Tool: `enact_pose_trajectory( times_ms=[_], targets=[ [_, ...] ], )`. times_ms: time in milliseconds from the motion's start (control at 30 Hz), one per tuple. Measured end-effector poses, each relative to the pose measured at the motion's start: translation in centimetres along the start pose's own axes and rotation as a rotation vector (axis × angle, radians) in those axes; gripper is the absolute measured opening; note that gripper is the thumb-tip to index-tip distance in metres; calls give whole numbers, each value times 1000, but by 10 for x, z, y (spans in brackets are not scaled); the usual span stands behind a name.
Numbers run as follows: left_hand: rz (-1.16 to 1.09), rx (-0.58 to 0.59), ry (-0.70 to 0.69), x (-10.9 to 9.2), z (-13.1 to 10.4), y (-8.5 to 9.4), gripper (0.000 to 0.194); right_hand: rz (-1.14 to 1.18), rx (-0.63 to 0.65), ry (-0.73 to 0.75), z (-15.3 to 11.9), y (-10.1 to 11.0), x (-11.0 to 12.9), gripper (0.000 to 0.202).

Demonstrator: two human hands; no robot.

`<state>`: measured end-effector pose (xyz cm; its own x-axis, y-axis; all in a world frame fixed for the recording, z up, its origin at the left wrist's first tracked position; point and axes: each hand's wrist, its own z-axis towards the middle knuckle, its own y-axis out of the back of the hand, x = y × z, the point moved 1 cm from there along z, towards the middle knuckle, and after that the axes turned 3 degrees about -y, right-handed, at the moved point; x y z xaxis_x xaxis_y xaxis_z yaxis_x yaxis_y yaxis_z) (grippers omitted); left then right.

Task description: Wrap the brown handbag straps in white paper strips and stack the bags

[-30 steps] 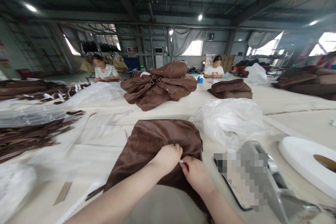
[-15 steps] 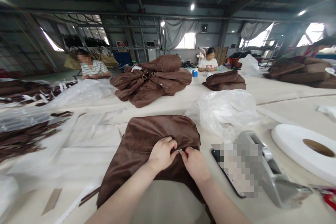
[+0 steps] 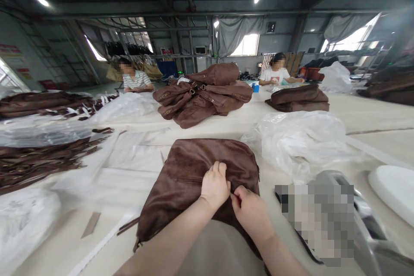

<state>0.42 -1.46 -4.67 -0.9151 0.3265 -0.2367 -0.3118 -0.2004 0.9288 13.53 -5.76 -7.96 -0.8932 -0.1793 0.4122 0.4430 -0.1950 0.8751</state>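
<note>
A brown leather bag lies flat in front of me, a straight slit like a zipped pocket running across its face. Over the right end of that slit rests my left hand, fingers curled and closed against the leather. Close beside it, my right hand is closed in a pinch, thumb and forefinger together near the left thumb. Whatever sits between the fingertips is hidden or too small to name. Dark strap ends stick out past the bag's left edge.
Crumpled clear plastic lies beyond the bag, right of it. A phone, partly blurred out, and a grey tape dispenser lie at right, near a white roll. Brown bags are piled ahead; straps lie left. Two people sit across the table.
The view has swung left, so things sit further right. A small silvery piece seen between my fingertips is now out of sight. My left fingers have shifted slightly over the slit.
</note>
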Motion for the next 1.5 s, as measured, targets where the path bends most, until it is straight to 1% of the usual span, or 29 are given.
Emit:
enact_pose_trajectory(
  times_ms=[67,133,167,200,233,267,300,367,433,533,633,733,833,933,1067,1167,1233,1267,1333,1400,1433,1467,1500],
  targets=[
    [-95,-10,-121,13,0,18,46,52,-13,13,0,2,-2,13],
    [-148,-85,-213,38,0,42,55,112,-44,50,1,5,-2,8],
    [-126,-175,-186,54,0,53,54,135,-62,85,1,6,0,11],
    [-80,-267,-115,70,1,61,52,149,-75,128,2,8,2,15],
    [-32,-322,-33,86,2,65,52,152,-83,174,3,9,6,18],
    [7,-334,58,100,3,65,54,142,-85,219,5,10,10,19],
    [36,-306,147,111,5,62,57,116,-85,257,7,10,14,19],
    [70,-204,270,124,9,48,69,15,-68,326,12,9,21,18],
    [96,-142,310,126,12,34,79,-142,-31,406,17,7,27,19],
    [107,-134,307,122,13,24,84,-386,43,520,24,5,30,20],
    [73,-97,318,120,11,27,85,-537,85,603,27,4,31,24],
    [44,-61,311,122,11,32,87,-611,92,648,33,2,34,28],
    [30,-25,318,123,12,33,90,-654,134,664,41,2,37,20],
    [32,13,317,123,14,34,95,-679,189,703,48,8,36,15],
    [16,45,321,123,14,34,98,-698,236,724,49,20,23,13],
    [3,60,298,121,15,34,99,-700,253,727,47,26,10,13],
    [-3,73,276,120,15,34,98,-700,267,696,44,29,10,15],
    [-5,79,271,120,15,35,97,-697,273,662,40,31,13,17],
    [-1,78,268,119,15,35,94,-639,270,577,27,36,29,19],
    [18,64,273,119,15,34,92,-481,244,536,9,40,52,22],
    [38,52,275,119,15,35,91,-378,234,543,0,39,63,35],
    [58,40,278,119,15,36,89,-297,258,572,-7,36,73,51],
    [78,32,273,118,14,38,86,-240,301,602,-12,31,80,61]
  ],
)
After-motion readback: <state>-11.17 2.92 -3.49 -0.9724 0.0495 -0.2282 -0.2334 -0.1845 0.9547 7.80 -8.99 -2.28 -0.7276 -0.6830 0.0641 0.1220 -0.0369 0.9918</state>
